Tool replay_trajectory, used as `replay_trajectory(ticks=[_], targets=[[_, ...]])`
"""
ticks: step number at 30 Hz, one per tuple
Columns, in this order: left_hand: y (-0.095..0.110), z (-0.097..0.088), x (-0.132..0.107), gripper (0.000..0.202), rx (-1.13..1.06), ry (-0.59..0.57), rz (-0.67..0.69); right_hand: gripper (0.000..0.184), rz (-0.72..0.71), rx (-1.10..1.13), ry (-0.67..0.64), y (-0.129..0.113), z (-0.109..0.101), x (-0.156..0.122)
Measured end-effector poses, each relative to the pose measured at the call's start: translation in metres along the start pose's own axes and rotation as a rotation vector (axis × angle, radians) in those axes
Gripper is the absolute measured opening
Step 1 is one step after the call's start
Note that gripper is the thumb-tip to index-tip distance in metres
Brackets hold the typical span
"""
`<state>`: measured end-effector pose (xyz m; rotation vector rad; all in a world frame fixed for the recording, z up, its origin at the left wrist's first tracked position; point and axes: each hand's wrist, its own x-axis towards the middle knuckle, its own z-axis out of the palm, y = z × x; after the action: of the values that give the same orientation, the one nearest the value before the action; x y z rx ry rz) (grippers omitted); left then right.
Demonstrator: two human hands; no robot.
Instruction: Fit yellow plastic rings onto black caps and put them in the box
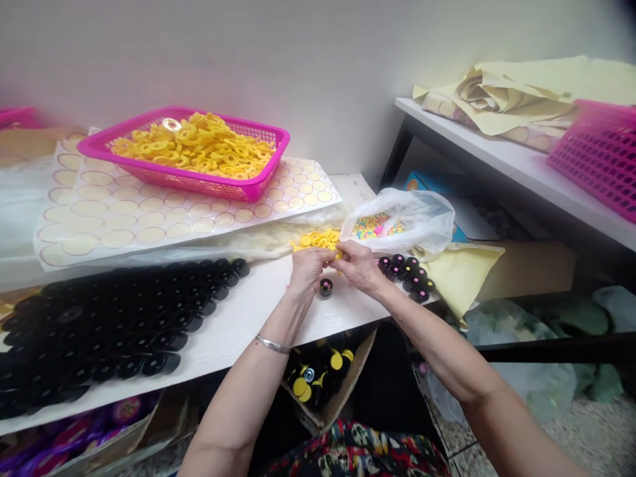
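Both hands, left hand (307, 265) and right hand (358, 265), meet over the white table (233, 331), pinching a yellow ring (338, 254) beside a small black cap (326, 287).

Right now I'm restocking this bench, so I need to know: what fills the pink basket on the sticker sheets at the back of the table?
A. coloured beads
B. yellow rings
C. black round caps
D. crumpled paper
B. The pink basket is heaped with yellow rings; the black round caps lie in rows on the table, and the coloured beads are in a clear bag.
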<state>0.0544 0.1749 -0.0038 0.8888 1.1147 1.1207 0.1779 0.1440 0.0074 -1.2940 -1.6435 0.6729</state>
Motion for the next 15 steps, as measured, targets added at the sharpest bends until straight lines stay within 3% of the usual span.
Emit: replay_trajectory(ticks=[4, 6, 10, 15], targets=[[0.004, -0.019, -0.013, 0.025, 0.02, -0.063, -0.029, 0.009, -0.042, -0.061, -0.067, -0.004, -0.004, -0.01], [0.001, -0.031, -0.019, 0.026, 0.015, -0.012, -0.034, 0.012, -0.001, -0.096, -0.152, -0.002, -0.004, -0.018], [-0.022, -0.048, -0.031, 0.02, 0.039, 0.085, -0.094, 0.007, -0.011, -0.312, -0.348, 0.001, 0.003, -0.029], [-0.047, -0.047, -0.042, 0.022, 0.034, 0.092, -0.13, 0.006, 0.021, -0.498, -0.442, -0.007, 0.013, -0.027]])
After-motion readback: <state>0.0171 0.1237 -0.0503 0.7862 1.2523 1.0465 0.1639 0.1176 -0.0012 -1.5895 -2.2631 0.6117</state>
